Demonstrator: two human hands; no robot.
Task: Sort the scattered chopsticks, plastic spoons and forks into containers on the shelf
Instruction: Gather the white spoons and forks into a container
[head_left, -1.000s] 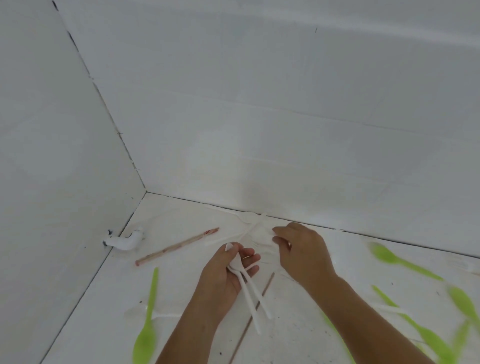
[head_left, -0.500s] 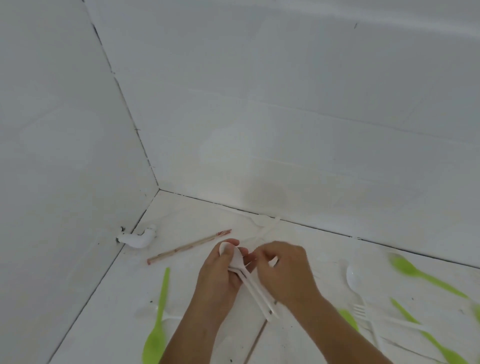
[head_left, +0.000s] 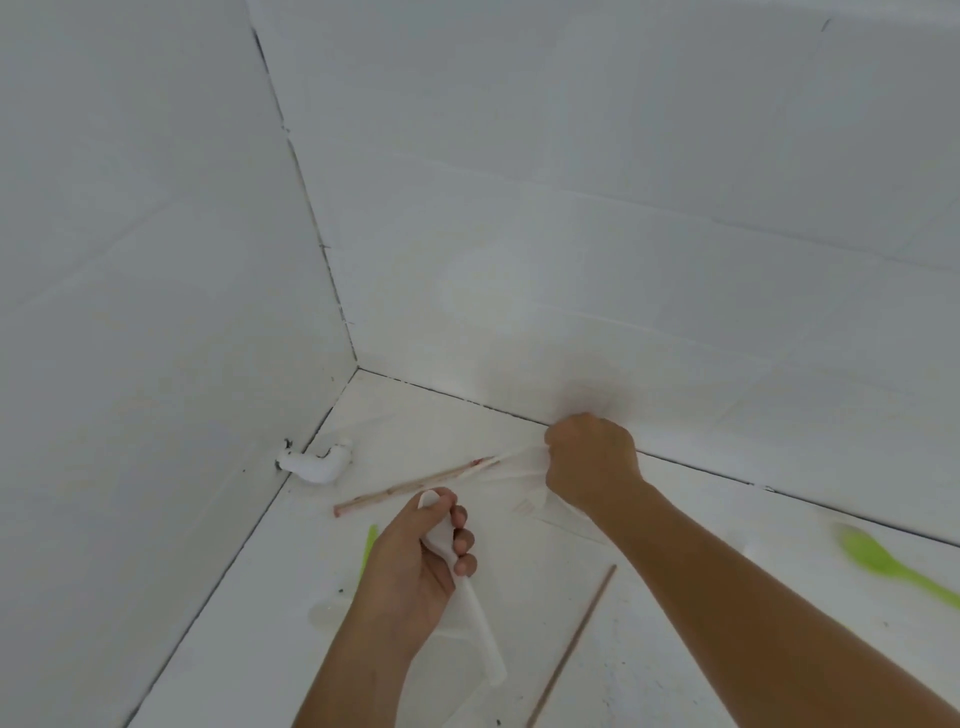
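Plastic spoons (head_left: 442, 538) fill left hand (head_left: 410, 569), cutlery (head_left: 522, 456) right hand (head_left: 592, 462).

- The pipe elbow (head_left: 317, 462) sits against the left wall, near the back corner of the surface (head_left: 234, 623).
- Right of it, one chopstick (head_left: 410, 486) lies slantwise, its far end towards the right hand (head_left: 592, 462).
- The right hand, at the foot of the back wall, grips blurred loose utensils (head_left: 519, 467).
- The left hand (head_left: 415, 566), in front of that chopstick, holds a utensil bundle (head_left: 475, 618).
- A spoon handle (head_left: 370, 545) lies just left of the left hand.
- A second chopstick (head_left: 576, 639) lies between the forearms.
- Another spoon (head_left: 883, 558) lies far right, well apart.
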